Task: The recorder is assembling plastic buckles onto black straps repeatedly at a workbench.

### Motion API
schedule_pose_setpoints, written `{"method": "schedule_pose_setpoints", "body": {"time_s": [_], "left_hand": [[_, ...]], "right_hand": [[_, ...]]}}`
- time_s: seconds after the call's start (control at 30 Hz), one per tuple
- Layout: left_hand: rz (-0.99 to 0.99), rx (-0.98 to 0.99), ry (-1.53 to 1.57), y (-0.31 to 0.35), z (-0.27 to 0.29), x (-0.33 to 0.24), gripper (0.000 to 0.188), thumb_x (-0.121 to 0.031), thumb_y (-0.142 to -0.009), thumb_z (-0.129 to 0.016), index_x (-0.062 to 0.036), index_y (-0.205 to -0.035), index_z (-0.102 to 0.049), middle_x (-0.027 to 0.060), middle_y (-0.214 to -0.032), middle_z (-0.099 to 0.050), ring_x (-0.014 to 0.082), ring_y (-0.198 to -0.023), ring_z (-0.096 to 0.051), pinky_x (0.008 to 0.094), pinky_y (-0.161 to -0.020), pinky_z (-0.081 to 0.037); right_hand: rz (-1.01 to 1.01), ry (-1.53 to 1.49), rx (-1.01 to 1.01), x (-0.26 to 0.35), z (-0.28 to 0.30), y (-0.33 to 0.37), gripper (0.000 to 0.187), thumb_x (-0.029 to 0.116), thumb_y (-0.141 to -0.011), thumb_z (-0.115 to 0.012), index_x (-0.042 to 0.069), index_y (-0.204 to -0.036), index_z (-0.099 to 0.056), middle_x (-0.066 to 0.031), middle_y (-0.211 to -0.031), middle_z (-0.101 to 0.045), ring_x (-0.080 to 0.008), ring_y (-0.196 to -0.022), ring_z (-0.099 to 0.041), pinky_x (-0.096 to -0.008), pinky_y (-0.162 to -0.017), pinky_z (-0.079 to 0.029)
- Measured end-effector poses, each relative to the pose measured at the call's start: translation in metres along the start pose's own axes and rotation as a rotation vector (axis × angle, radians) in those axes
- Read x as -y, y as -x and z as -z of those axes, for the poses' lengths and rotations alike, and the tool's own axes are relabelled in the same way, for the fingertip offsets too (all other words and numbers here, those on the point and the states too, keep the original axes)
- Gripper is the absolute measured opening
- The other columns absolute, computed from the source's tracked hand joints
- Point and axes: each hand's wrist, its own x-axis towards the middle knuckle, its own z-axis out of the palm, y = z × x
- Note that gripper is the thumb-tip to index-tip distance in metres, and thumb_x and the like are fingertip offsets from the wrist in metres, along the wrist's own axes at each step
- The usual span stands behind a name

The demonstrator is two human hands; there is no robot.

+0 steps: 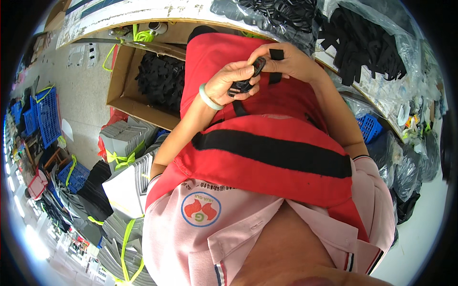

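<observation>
Over my red apron (267, 136), both hands meet around small black parts. My left hand (226, 80), with a pale bangle at the wrist, is closed around a black plastic buckle (242, 86). My right hand (296, 63) pinches a short black webbing strap (276, 54), which shows above and below its fingers. The fingertips of both hands come together at the upper part of the buckle. Whether the strap passes through the buckle is hidden by the fingers.
A cardboard box (123, 81) of black pieces stands left of my lap. Black straps (367, 45) lie on plastic at the worktable's right, and black parts (286, 12) lie further back. Tied grey sheets (126, 138) and blue crates (46, 117) stand at the left.
</observation>
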Motion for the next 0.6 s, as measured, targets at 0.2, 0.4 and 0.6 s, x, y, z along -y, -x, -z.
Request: {"method": "schedule_pose_setpoints", "body": {"time_s": [0.2,0.4,0.6], "left_hand": [[-0.182,-0.294,-0.199,0.002,-0.014,-0.003,0.015,-0.017,-0.09,-0.065,-0.0022,-0.091,-0.064,0.0053,-0.074,-0.061,0.015,-0.06,-0.06,0.0201,-0.038,-0.037],[-0.28,-0.507,-0.602,-0.001,-0.017,0.005,0.014,-0.015,-0.086,-0.069,-0.0008,-0.091,-0.068,0.005,-0.07,-0.063,0.008,-0.053,-0.058,0.0186,-0.038,-0.037],[-0.368,-0.608,-0.495,-0.004,-0.014,0.008,0.017,-0.014,-0.087,-0.068,0.0006,-0.096,-0.068,0.0055,-0.071,-0.064,0.0108,-0.055,-0.06,0.0195,-0.039,-0.039]], "right_hand": [[-0.022,-0.105,-0.217,0.002,-0.001,0.008,0.03,0.028,-0.09,-0.064,0.007,-0.111,-0.065,0.0044,-0.066,-0.053,-0.002,-0.048,-0.041,-0.018,-0.043,-0.031],[-0.14,-0.01,-0.26,0.0,-0.001,0.008,0.029,0.028,-0.091,-0.064,0.004,-0.106,-0.066,0.0038,-0.064,-0.052,-0.0035,-0.053,-0.046,-0.0178,-0.048,-0.036],[0.071,-0.05,-0.27,-0.006,-0.007,0.0,0.027,0.023,-0.092,-0.062,0.003,-0.11,-0.062,-0.0013,-0.085,-0.062,-0.0079,-0.072,-0.058,-0.0226,-0.069,-0.048]]}}
